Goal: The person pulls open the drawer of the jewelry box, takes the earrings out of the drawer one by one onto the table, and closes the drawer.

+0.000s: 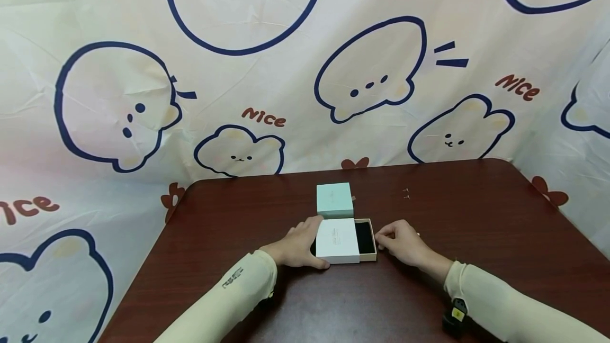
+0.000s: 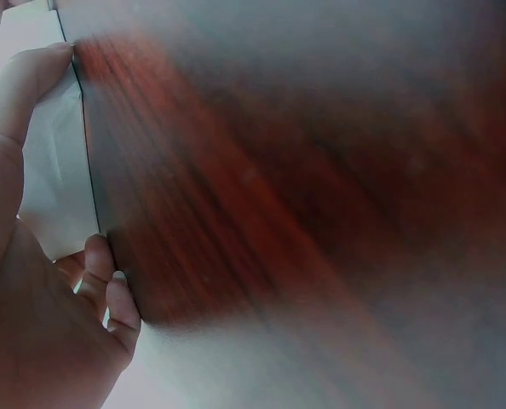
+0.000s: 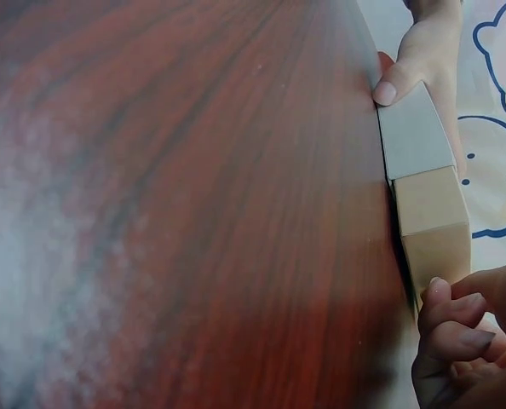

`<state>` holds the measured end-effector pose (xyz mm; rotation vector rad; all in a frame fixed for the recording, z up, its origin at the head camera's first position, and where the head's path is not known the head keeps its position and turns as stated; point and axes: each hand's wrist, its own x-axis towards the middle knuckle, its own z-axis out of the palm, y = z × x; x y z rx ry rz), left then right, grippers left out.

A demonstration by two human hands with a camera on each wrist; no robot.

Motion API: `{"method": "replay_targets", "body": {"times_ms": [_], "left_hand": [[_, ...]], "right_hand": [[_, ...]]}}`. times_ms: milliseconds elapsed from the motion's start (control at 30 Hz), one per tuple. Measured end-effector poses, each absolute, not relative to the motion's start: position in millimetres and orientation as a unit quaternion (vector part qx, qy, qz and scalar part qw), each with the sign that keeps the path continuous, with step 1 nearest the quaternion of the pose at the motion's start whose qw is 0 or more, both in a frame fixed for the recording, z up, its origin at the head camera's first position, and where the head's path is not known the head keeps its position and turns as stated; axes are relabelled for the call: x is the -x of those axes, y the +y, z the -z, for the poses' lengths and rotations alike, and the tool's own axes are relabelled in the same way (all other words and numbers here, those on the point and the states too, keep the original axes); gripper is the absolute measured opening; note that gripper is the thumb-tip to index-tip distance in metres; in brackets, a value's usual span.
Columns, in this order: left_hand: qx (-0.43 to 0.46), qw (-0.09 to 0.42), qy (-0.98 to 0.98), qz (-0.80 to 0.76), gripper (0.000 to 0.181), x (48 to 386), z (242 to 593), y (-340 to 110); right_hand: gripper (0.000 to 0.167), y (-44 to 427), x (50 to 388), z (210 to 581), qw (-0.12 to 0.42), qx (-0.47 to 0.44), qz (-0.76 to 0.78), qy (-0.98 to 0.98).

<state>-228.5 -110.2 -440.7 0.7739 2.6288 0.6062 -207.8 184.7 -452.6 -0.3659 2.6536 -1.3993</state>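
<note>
A white slide-out box lies on the table, its printed sleeve (image 1: 337, 240) facing up. Out of the sleeve's right end sticks a tan-walled drawer (image 1: 374, 242) with a black lining. My left hand (image 1: 301, 244) grips the sleeve at its left end; in the left wrist view the thumb lies along the near side of the sleeve (image 2: 57, 162). At the drawer's right end is my right hand (image 1: 404, 243), thumb and fingertips together. Seen from the right wrist, the curled fingers (image 3: 453, 311) meet the end of the drawer (image 3: 432, 204); exactly what they pinch is hidden.
Just behind the white box stands a mint-green box (image 1: 335, 200) with a small tab (image 1: 353, 198) on its right side. Two tiny T-shaped items (image 1: 406, 193) lie farther back to the right. A printed cloth (image 1: 295, 83) hangs beyond the brown table (image 1: 467, 210).
</note>
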Motion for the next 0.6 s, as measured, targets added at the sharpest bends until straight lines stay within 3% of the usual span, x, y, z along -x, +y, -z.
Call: {"method": "replay_targets", "body": {"times_ms": [600], "left_hand": [[-0.271,0.166,0.924,-0.211,0.113,227.9,440.1,-110.0]], "right_hand": [[0.020,178.6,208.2,450.8,0.067,0.125,0.469,0.872]]}}
